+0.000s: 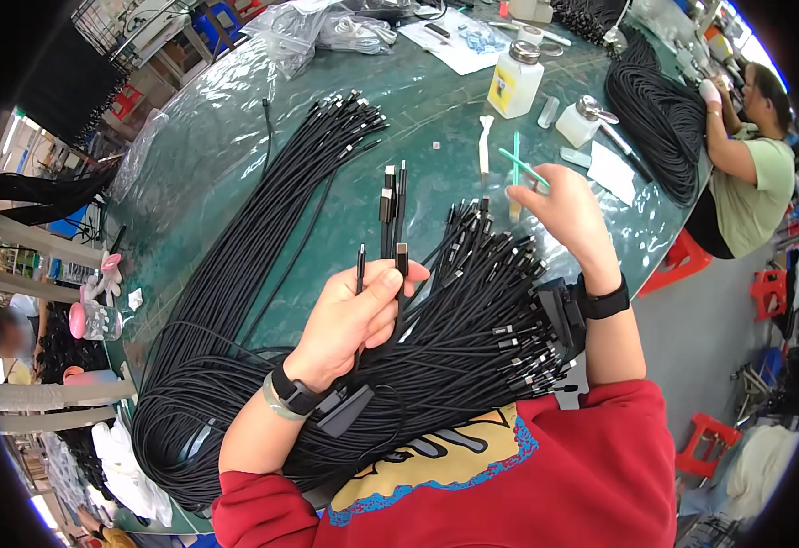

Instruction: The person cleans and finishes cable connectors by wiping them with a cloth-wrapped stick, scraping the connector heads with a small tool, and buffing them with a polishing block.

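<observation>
My left hand (363, 315) is closed round a few black cables, whose connector ends (402, 259) point up from the fingers. My right hand (559, 201) pinches a thin green stick (523, 168), which crosses another upright green stick (516, 151). Under and beside my hands lies a large bundle of black cables (262, 384), looped at the left, with many connector ends (527, 365) at the right. More cables (387, 205) lie just beyond my left hand, their plugs pointing away from me.
On the green table (418, 119) stand a yellow-labelled bottle (514, 82) and a smaller bottle (577, 123). A white tool (484, 146) lies near my right hand. Another cable coil (655, 119) is at the right, beside a seated person (756, 173). Plastic bags (290, 36) lie at the back.
</observation>
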Tool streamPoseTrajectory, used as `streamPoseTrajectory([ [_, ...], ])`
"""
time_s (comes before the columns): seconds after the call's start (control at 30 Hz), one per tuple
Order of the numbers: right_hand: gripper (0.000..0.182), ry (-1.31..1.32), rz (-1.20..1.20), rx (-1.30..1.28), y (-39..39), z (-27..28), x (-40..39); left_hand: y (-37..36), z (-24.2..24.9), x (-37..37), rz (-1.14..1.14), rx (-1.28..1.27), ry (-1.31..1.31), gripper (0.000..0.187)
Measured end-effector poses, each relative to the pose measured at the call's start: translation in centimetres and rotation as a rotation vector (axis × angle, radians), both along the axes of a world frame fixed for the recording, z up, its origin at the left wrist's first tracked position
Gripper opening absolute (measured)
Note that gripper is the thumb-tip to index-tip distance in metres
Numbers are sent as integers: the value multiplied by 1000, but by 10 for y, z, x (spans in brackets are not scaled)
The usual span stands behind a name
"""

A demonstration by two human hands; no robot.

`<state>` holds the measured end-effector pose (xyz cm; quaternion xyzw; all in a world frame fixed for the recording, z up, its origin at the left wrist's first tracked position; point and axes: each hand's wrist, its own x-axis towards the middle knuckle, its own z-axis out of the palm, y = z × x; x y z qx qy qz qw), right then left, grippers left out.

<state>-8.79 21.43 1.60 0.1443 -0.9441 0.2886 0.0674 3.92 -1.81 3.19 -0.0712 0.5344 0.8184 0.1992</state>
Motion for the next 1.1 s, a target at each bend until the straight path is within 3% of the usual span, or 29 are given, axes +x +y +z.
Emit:
streamPoseTrajectory([
  [0.03,25,166,-72,108,1,0,2,0,-1,1,1,8,6,28],
  [0.07,25,173,-71,115,-3,8,6,0,-1,1,-6,8,12,28],
  [0.13,29,-270,250,-369,-26,29,17,1,-1,2,-24,2,20,28],
  [0.2,29,-305,506,-420,-56,28,28,2,1,4,-37,5,10,28],
  [0.23,29,-298,508,-420,-69,29,32,2,3,4,-46,6,-2,28],
  [0.3,26,-955,695,-830,-88,29,38,-1,7,4,-46,4,1,27],
  [0.43,21,-758,464,-992,-102,3,33,-15,12,-1,124,-21,51,27],
  [0.57,17,-779,443,-908,-108,-2,43,-25,11,-8,330,9,79,28],
  [0.73,15,-726,514,-1058,-121,0,56,-22,7,-7,243,20,67,34],
  [0.83,12,-909,530,-1089,-112,-10,52,-23,1,-9,202,-14,86,38],
  [0.97,14,-905,570,-874,-110,-12,57,-21,-8,-11,288,-140,133,43],
  [1.1,11,-937,612,-946,-116,1,64,-11,-5,-11,219,-216,255,46],
])
